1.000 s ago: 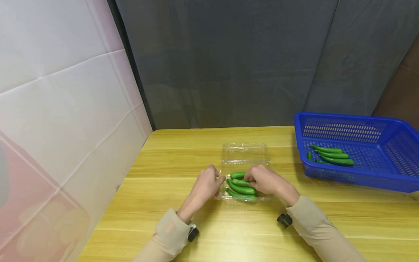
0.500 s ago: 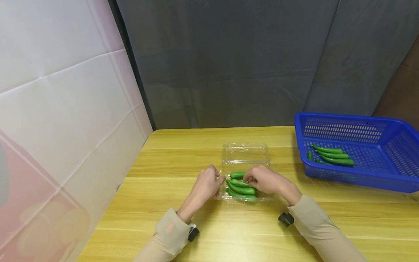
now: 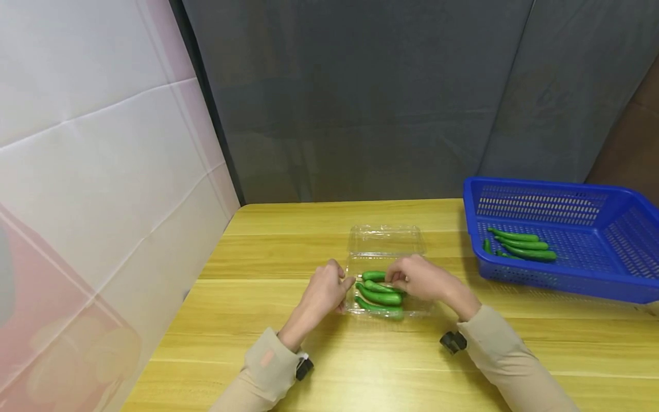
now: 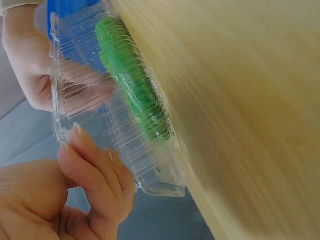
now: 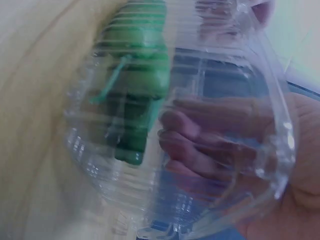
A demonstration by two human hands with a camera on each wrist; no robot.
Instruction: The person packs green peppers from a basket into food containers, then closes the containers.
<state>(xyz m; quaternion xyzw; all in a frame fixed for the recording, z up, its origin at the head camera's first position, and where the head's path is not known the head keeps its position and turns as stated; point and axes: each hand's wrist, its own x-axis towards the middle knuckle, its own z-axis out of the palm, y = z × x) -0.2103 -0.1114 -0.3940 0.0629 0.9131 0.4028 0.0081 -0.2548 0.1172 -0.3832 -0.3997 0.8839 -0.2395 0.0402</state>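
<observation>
A clear plastic clamshell box (image 3: 418,309) lies open on the table with its lid folded back. Several small green cucumbers (image 3: 380,298) lie side by side in it. My left hand (image 3: 323,289) pinches the box's left rim between thumb and fingers; in the left wrist view, one cucumber (image 4: 132,80) shows through the ribbed wall. Inside the box, my right hand (image 3: 419,277) has loosely bent fingers at the right ends of the upper cucumbers. The right wrist view shows those fingers (image 5: 185,145) through the plastic, beside a cucumber (image 5: 145,70), with nothing visible between them.
A blue perforated basket (image 3: 556,280) stands on the table's right side, with several more green cucumbers (image 3: 525,244) at its left end. Behind the wooden table (image 3: 288,240) hangs a dark grey curtain (image 3: 350,103). A pale printed sheet (image 3: 103,171) hangs at the left.
My right hand has shifted slightly up and to the right, uncovering more of the cucumbers' right ends. My left hand stays at the box's rim.
</observation>
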